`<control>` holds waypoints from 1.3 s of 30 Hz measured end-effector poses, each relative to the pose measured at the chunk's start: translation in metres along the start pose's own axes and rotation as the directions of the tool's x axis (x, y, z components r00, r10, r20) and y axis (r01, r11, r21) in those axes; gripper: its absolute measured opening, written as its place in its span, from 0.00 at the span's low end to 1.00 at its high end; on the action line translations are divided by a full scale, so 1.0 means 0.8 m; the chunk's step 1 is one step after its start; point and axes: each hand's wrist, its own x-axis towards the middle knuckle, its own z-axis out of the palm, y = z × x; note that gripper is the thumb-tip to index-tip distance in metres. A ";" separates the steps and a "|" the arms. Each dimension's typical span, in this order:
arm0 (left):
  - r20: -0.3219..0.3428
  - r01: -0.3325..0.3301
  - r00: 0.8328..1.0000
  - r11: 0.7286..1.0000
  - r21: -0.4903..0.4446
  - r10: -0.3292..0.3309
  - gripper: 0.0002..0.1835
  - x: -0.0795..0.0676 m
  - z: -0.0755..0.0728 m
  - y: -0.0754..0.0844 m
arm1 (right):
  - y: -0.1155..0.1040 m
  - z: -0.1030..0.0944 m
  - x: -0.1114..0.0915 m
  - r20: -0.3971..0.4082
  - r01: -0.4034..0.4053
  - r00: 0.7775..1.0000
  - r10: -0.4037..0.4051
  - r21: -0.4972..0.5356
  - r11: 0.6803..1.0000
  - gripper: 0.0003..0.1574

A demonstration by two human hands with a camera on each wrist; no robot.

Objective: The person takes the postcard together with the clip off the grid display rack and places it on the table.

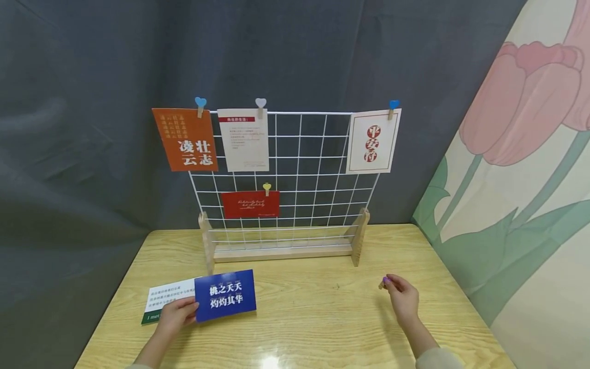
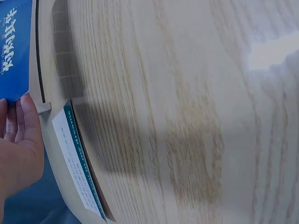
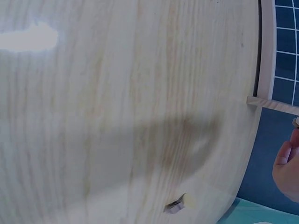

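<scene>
My left hand (image 1: 177, 313) pinches a blue postcard (image 1: 226, 296) with white Chinese lettering by its lower left corner. The postcard is raised above the table in the left wrist view and overlaps a white and green card (image 1: 168, 298) in the head view. At the right, my right hand (image 1: 404, 300) pinches a small wooden clothespin (image 1: 382, 284) with a purple top between thumb and fingertips. Only the tip of that clothespin shows at the edge of the right wrist view. Another small clip (image 3: 176, 204) lies on the tabletop there.
A white wire grid (image 1: 299, 154) on a wooden stand (image 1: 286, 253) stands at the table's back. Clipped to it are an orange card (image 1: 186, 138), a cream card (image 1: 244, 141), a white card (image 1: 373, 143) and a red card (image 1: 251, 209). A tulip-painted wall (image 1: 516, 154) rises at right.
</scene>
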 end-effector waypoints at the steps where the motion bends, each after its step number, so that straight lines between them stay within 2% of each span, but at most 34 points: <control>1: 0.000 -0.001 1.000 1.000 0.004 0.001 0.19 -0.001 -0.001 -0.001 | 0.002 -0.001 0.000 -0.002 -0.005 1.000 0.005 -0.004 1.000 0.14; 8: 0.002 0.023 1.000 0.998 0.057 -0.024 0.19 -0.011 -0.015 0.003 | 0.016 -0.011 0.000 -0.031 -0.012 0.999 0.011 -0.029 1.000 0.15; 15: -0.002 0.063 0.998 0.994 0.088 -0.063 0.20 -0.012 -0.032 -0.011 | 0.023 -0.025 -0.003 -0.053 -0.050 0.998 0.046 -0.085 0.995 0.18; 19: -0.008 0.090 0.996 0.992 0.088 -0.089 0.23 -0.011 -0.042 -0.020 | 0.026 -0.035 -0.003 -0.043 -0.044 0.998 0.040 -0.101 0.994 0.21; 25: -0.020 0.137 0.991 0.984 0.116 -0.136 0.23 -0.014 -0.054 -0.028 | 0.037 -0.048 -0.003 -0.076 -0.051 0.996 0.040 -0.152 0.987 0.19; 32: 0.009 0.139 0.990 0.981 0.133 -0.141 0.24 -0.022 -0.063 -0.033 | 0.041 -0.064 -0.008 -0.095 -0.082 0.993 0.064 -0.200 0.976 0.20; 36: 0.013 0.164 0.985 0.968 0.188 -0.170 0.24 -0.022 -0.071 -0.037 | 0.070 -0.075 0.000 -0.108 -0.064 0.993 0.045 -0.176 0.982 0.20; 39: 0.002 0.194 0.980 0.961 0.196 -0.198 0.24 -0.020 -0.076 -0.041 | 0.114 -0.086 0.017 -0.144 -0.077 0.988 0.052 -0.172 0.982 0.21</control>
